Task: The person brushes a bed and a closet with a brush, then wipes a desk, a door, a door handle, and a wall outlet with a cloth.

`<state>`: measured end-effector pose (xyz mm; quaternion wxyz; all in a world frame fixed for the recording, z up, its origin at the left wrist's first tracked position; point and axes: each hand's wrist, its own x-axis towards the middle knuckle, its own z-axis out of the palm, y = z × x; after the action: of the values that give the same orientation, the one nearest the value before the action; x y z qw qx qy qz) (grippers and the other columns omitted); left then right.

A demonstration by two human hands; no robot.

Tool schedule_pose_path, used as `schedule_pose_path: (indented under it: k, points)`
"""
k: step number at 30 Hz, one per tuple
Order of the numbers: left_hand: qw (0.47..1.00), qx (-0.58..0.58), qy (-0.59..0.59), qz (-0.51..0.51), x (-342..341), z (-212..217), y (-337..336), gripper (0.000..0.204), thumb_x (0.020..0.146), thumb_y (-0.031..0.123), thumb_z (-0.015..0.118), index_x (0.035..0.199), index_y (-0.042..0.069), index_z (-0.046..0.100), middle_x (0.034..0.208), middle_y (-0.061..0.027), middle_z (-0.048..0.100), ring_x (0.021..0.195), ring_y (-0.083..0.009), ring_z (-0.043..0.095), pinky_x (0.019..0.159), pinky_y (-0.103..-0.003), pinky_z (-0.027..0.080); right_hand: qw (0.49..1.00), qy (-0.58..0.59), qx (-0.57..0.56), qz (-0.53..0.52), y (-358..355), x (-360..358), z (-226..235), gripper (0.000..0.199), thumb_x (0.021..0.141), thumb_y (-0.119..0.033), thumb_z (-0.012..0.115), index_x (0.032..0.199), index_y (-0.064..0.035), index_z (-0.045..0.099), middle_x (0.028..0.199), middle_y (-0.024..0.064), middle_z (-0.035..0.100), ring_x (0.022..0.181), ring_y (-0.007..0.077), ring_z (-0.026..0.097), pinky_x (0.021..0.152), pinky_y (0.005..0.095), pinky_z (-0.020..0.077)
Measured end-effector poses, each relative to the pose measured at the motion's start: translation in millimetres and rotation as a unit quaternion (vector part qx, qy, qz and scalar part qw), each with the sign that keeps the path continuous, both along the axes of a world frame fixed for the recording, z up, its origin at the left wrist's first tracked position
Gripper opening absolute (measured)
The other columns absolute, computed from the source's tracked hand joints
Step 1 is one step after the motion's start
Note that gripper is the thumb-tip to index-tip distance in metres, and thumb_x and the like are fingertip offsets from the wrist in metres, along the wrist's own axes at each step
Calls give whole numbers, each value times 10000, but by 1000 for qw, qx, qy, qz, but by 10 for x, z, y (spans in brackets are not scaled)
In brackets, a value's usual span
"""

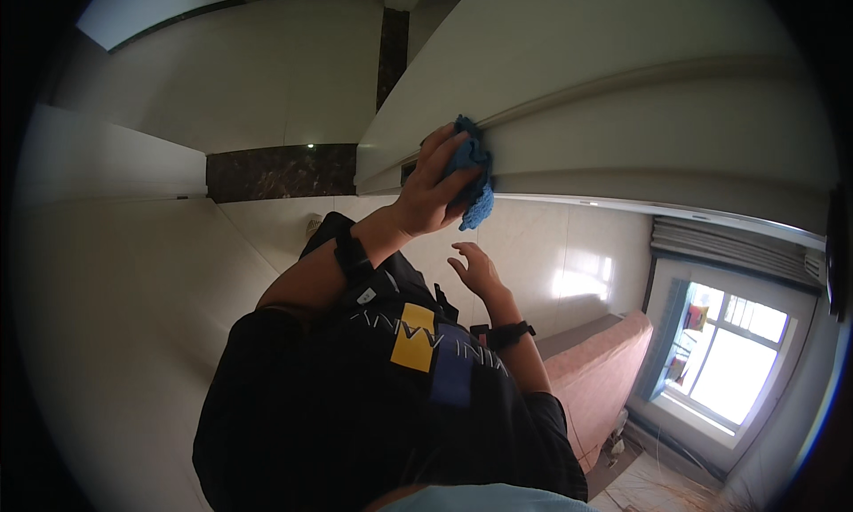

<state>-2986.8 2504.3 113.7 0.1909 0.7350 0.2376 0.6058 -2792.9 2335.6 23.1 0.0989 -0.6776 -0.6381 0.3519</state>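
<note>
My left hand presses a crumpled blue cloth against the pale door, its fingers spread over the cloth. The cloth lies at a raised moulding, close to the door's edge. A small dark fitting in that edge sits just beside my left wrist. Lower and to the right, my right hand hangs in the air in front of my body, apart from the door. Its thumb and fingers are apart, slightly curled, with nothing seen in them.
A dark marble threshold strip crosses the pale tiled floor. A pale wall or panel stands at left. On the right are a pink padded piece of furniture and a bright window with a blue curtain.
</note>
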Motion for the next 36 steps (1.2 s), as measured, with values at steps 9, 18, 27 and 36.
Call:
schedule_pose_path:
  k: [9,18,27,36]
  points:
    - [973,-166,71,-143,-105,-257,50,524,790,44,521,1277,-60,355,1375,-316,171,1257,-500,221,1042,-471,237,998,8,-44,-53,56,-460,294,330,818,-259,606,1074,-56,564,1084,150,571,973,334,557,827,395,455]
    - [993,-85,30,-76,-31,0,209,535,860,160,449,1304,-99,303,1336,-323,254,1227,-451,294,1027,-466,230,990,-16,-90,-111,-457,-675,165,338,835,-284,585,1101,-78,557,1064,141,571,948,296,576,820,387,460]
    - [930,-325,152,-78,-457,-1329,-502,393,878,150,488,1219,-43,455,1180,-239,501,1000,-345,542,842,-376,442,978,52,-26,-202,-1124,54,120,442,818,-399,581,1119,-76,552,1063,142,576,982,302,561,837,383,455]
    - [785,-295,321,-441,1438,-468,-1935,582,844,92,498,1362,12,245,1300,-226,408,1190,-305,441,982,-365,356,813,493,41,-306,-1898,782,608,793,851,-454,552,1420,-126,105,1348,232,334,1144,318,482,856,376,486]
